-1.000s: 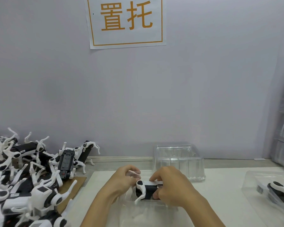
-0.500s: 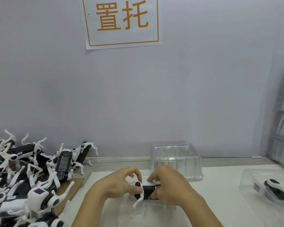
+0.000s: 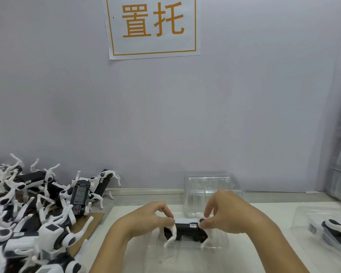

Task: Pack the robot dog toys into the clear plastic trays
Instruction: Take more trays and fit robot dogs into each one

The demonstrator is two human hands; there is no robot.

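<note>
A smooth grey wall [image 3: 244, 95] fills the far side, bearing a white paper sign [image 3: 153, 26] with orange characters. A tangled heap of robot dog toys [image 3: 28, 213], matte black bodies with glossy white curved legs, lies at left. On the white table [image 3: 274, 213], near centre, a robot dog toy [image 3: 187, 231] sits in a clear plastic tray [image 3: 185, 253]. The left hand [image 3: 146, 219] pinches its left leg; the right hand [image 3: 226, 211] pinches its right end.

toy pile [image 3: 24, 213]: cut by left edge | packed tray [image 3: 323, 229]: cut right
</note>
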